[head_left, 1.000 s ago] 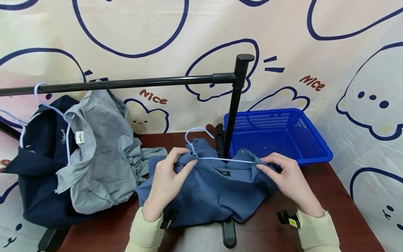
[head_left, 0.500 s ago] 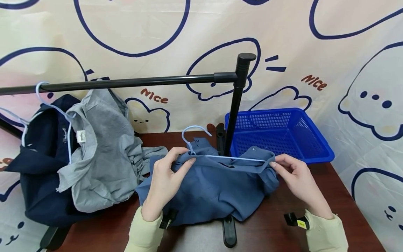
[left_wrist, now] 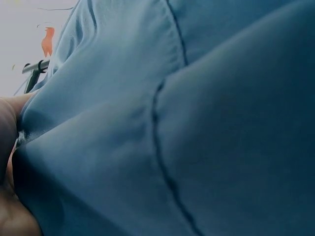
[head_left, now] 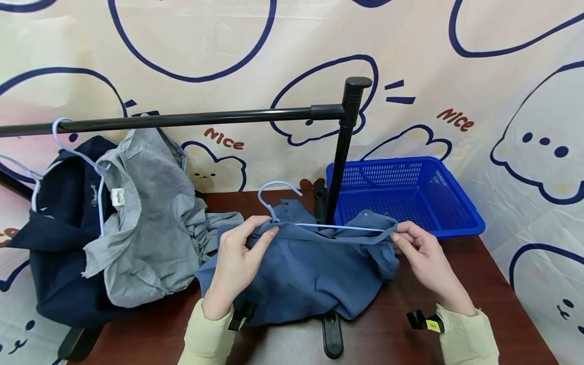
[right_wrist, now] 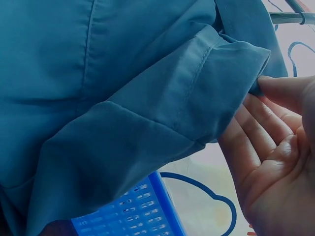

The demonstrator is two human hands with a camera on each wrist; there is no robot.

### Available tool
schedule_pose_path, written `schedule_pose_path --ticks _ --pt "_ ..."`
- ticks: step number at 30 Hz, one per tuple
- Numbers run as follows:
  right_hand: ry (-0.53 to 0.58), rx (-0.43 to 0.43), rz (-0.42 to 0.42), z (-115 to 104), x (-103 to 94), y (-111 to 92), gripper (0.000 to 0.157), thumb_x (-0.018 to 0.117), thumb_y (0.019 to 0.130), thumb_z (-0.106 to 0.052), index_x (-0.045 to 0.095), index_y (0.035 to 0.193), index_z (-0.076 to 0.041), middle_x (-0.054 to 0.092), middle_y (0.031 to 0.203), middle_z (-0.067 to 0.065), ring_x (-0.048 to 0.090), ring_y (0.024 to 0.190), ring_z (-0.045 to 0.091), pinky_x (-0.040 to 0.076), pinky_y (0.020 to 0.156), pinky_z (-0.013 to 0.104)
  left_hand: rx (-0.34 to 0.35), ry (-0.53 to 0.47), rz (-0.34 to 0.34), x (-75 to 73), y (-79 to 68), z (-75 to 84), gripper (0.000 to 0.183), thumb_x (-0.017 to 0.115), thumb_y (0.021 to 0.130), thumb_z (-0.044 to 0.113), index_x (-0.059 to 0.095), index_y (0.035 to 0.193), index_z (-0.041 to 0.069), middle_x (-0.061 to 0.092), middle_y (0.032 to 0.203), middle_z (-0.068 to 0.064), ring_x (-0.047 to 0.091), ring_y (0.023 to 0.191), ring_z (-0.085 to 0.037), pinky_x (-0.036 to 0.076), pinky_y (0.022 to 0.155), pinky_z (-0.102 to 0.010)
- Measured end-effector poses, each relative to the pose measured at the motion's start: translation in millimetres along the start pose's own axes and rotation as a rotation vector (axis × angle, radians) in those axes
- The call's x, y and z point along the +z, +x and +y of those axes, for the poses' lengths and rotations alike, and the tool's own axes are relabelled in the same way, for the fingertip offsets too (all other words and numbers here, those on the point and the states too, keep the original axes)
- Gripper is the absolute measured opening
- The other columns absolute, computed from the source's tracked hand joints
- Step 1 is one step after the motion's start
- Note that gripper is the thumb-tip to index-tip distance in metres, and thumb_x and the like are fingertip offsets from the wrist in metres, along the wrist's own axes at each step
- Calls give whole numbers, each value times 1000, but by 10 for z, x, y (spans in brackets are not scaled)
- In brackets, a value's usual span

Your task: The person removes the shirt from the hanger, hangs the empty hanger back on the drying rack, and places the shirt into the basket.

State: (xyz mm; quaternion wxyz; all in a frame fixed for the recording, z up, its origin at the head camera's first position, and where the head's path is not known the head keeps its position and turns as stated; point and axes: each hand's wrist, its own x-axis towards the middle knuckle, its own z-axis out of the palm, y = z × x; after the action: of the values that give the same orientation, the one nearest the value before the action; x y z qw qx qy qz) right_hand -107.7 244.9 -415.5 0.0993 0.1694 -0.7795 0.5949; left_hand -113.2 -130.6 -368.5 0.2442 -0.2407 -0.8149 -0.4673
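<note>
A slate-blue shirt lies bunched on the table in the head view, its collar side facing away. Inside its neck opening sits a light blue hanger, hook standing up and the straight bar showing across the opening; the rest is covered by cloth. My left hand pinches the collar cloth beside the base of the hook. At the right end of the opening, my right hand pinches the cloth edge between thumb and fingers. The right wrist view shows this hold on a folded edge of the shirt.
A black rack spans the left, its post rising behind the blue shirt. From it hang a grey shirt and a navy garment on light blue hangers. A blue plastic basket stands behind my right hand.
My right hand has moved right with the collar edge, stretching the neck opening wider. The hanger's hook and my left hand have shifted slightly left. The neck label is now mostly covered.
</note>
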Motion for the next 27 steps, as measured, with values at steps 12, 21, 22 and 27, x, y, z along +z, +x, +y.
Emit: schedule_pose_path --ticks 12,21,22,27 --pt "-3 8 -15 -44 -7 -2 9 52 103 6 59 108 8 73 90 4 68 81 11 55 76 22 -4 -13 4 -19 7 5 15 72 97 12 72 111 16 73 101 6 68 88 -11 52 73 -28" --pt "-280 6 -41 -123 -12 -24 17 59 103 -5 65 119 -10 72 103 2 63 86 14 49 71 22 -2 7 -59 -44 10 5 16 72 97 14 74 112 17 73 104 6 68 87 -10 55 74 -30" --pt "-320 -12 -42 -139 -11 -24 19 60 103 -5 66 120 -11 72 105 1 63 89 13 48 72 21 -1 11 -63 -49 9 3 15 72 97 14 75 112 17 73 104 6 67 87 -10 55 74 -30" --pt "-420 -128 -26 -269 65 9 26 66 99 -1 72 118 -18 70 113 -5 63 104 10 47 85 17 25 -7 -110 8 -2 15 17 72 97 12 75 113 17 73 106 6 68 91 -9 56 77 -32"
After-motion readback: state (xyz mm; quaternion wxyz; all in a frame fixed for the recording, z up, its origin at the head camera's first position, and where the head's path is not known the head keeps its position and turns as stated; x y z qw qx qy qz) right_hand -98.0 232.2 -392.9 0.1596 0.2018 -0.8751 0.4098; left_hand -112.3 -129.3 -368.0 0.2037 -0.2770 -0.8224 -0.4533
